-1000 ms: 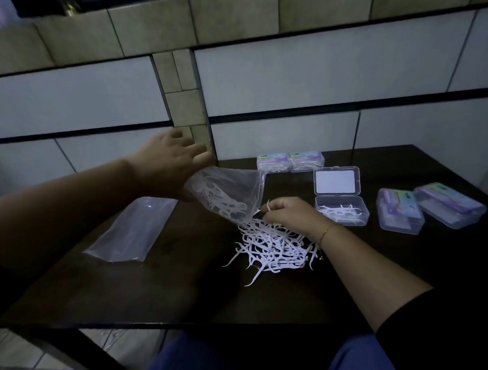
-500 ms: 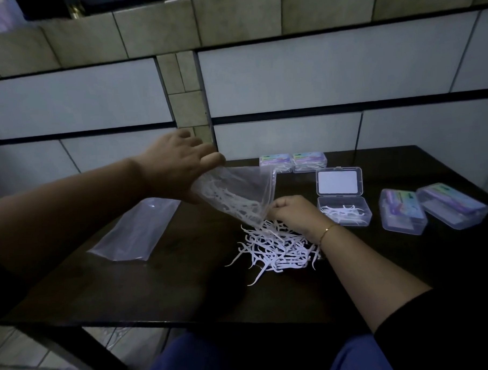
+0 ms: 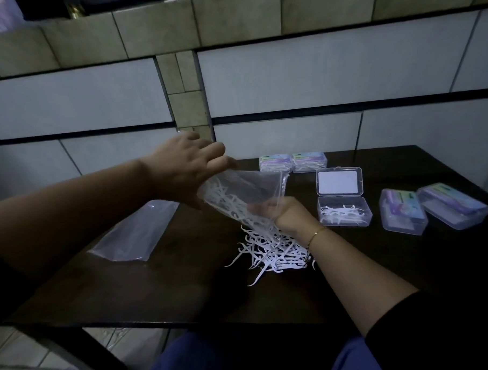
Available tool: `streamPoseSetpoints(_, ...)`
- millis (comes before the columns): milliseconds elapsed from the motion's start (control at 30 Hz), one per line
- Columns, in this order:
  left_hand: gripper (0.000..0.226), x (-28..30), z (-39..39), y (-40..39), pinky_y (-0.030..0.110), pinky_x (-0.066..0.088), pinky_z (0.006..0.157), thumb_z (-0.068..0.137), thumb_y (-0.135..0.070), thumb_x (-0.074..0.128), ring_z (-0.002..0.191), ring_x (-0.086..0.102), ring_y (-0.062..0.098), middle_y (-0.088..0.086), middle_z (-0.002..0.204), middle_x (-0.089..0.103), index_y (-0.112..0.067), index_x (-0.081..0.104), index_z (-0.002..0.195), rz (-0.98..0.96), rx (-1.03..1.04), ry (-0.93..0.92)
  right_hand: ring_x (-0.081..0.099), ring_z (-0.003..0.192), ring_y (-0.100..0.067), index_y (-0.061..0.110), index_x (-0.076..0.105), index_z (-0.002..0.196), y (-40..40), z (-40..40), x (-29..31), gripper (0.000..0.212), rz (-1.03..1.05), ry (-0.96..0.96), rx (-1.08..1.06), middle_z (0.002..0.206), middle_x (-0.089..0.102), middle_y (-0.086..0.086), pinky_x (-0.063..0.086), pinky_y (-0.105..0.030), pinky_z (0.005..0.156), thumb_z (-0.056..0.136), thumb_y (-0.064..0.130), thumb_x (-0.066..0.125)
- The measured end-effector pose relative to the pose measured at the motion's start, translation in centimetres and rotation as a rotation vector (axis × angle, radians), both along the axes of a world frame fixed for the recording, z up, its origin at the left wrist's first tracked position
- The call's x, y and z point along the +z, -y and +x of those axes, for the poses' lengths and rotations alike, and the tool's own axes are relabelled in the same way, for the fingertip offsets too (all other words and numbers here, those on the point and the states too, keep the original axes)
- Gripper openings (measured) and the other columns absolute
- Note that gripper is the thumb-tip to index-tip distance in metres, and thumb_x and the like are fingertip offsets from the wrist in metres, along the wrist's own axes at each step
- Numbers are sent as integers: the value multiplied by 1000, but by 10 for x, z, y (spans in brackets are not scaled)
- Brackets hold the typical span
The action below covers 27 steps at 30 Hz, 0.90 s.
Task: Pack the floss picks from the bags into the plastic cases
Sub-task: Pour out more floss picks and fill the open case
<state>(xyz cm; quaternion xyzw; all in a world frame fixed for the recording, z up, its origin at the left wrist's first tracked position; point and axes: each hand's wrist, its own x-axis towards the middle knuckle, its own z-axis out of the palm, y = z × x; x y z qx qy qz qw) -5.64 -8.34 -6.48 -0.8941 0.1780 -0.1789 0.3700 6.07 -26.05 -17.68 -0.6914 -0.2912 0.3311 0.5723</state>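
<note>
Above the floss pick pile (image 3: 271,253), left hand (image 3: 180,170) grips upended clear bag (image 3: 243,196); right hand (image 3: 283,212) pinches its mouth beside open case (image 3: 343,211).

Both forearms are bare from wrist to past the elbow. The left hand (image 3: 180,170) wears no ring or band that can be made out. Just behind the right hand (image 3: 287,213), a thin gold-coloured bracelet (image 3: 316,234) circles the wrist, with a small dark charm or clasp hanging below it. A black sleeve (image 3: 428,328) covers the right upper arm at about 4 o'clock. At 6 o'clock, blue trouser fabric (image 3: 205,360) covers the lap; a dark sleeve edge shows at 9 o'clock.
</note>
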Motion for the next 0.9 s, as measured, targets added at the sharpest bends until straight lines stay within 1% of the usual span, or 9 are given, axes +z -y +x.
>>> streamPoseSetpoints(167,102,-1,-3,-7,41,49,68,49,-62,80,78,57,31,16,97,56,-15,39,130,53,50,18,58,88,-18,20,66,80,4,6,-1,5,-17,41,28,90,65,1,42,-22,67,83,18,69)
streamPoseSetpoints(267,108,-3,-2,-11,41,47,70,47,-60,83,81,57,32,17,101,56,-19,35,135,97,94,24,59,95,-20,13,68,88,5,12,-2,8,-66,85,31,96,67,-2,42,-19,73,87,9,61)
streamPoseSetpoints(333,106,-2,0,-12,40,46,71,49,-58,83,81,57,32,17,101,56,-20,35,135,121,91,37,59,102,-25,5,69,100,6,14,-4,18,-100,117,36,105,68,-8,42,-24,76,90,12,56)
streamPoseSetpoints(400,101,0,1,-11,40,46,72,53,-56,82,80,57,32,18,100,56,-19,36,135,126,70,47,56,94,-24,1,68,104,7,13,-3,26,-111,137,41,102,66,-7,43,-32,79,91,18,53)
streamPoseSetpoints(467,96,1,3,-11,41,46,72,56,-55,80,79,58,33,18,99,57,-19,37,135,116,47,50,51,97,-20,5,70,104,7,11,-2,30,-97,109,38,101,63,-1,41,-36,84,91,29,55)
streamPoseSetpoints(533,92,2,5,-11,43,46,74,61,-53,78,78,58,34,19,100,57,-19,36,135,107,37,44,50,101,-17,14,70,102,5,8,0,31,-97,96,46,104,59,3,36,-31,87,88,41,60)
streamPoseSetpoints(700,82,3,4,-10,44,43,77,68,-39,77,79,58,35,19,100,58,-18,35,136,96,15,57,57,90,-13,13,72,97,3,10,-1,22,-85,121,20,92,68,3,40,-21,68,82,28,71)
streamPoseSetpoints(833,89,7,3,-12,44,44,79,64,-35,80,84,58,36,20,101,58,-19,33,137,103,27,63,61,99,-20,17,72,85,9,17,-3,7,-165,181,-7,102,70,-4,45,-29,77,83,22,68)
streamPoseSetpoints(900,89,9,3,-13,45,44,80,66,-35,79,86,57,37,21,104,58,-19,31,139,109,44,71,61,97,-19,19,72,88,13,18,-2,9,-168,206,0,102,69,-2,44,-27,75,86,21,64)
